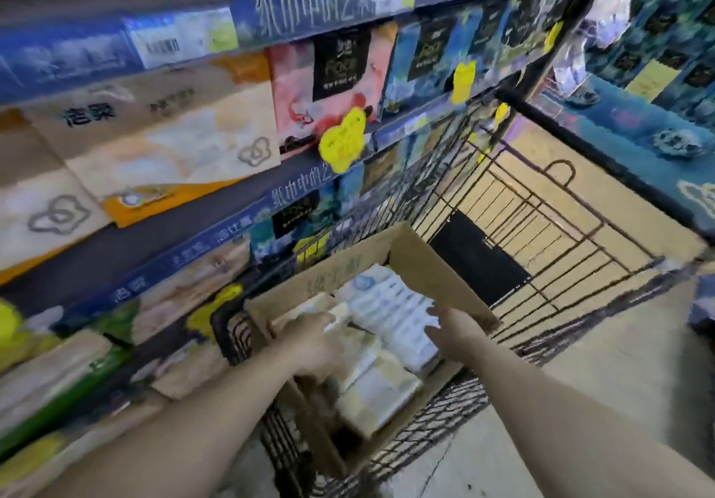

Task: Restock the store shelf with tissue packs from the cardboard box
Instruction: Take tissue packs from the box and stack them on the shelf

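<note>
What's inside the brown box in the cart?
The cardboard box holds tissue packs: white-and-blue ones toward the far side, cream ones nearer. Both hands, left and right, reach in and cover some packs. Anything underneath is hidden.

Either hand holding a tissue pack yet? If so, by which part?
Left hand rests on the cream tissue packs inside the cardboard box; the picture is too blurred to tell any grip. Right hand reaches open toward the white-blue packs, holding nothing.
</note>
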Motion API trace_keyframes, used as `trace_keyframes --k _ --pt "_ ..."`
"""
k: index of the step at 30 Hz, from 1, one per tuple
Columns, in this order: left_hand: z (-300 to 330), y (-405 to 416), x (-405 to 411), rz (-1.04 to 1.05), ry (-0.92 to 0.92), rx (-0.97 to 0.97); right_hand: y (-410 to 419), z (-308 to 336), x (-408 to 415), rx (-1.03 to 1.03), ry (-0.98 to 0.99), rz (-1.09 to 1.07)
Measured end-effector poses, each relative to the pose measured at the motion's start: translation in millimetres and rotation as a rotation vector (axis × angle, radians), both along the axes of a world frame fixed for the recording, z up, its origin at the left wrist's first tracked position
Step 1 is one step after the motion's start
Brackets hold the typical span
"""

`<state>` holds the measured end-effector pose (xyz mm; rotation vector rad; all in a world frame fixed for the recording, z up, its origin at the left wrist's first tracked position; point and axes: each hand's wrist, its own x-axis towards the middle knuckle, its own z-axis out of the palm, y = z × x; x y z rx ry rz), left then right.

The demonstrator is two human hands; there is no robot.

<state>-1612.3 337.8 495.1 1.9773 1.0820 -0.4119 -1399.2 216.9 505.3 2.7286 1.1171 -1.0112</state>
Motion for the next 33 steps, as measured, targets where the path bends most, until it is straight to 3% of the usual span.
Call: trace_keyframes --k 5,13,24,33 --pt "-42.8 -47.4 36.5 0.266 0.098 -0.195 16.4 -53.9 40.6 -0.117 0.151 0.209" --pt "-93.7 -108.6 57.7 0.616 0.241 -0.42 5.6 -119.3 38.5 -0.255 0.342 0.295" --pt "-98.2 -123.2 65.3 0.968 0.145 -0.355 19.3 -135.3 35.1 -0.355 0.506 0.226" --pt "-76.0 -85.3 74.4 1.267 -0.147 -0.151 61.6 -125.4 31.5 -0.146 0.75 -0.063"
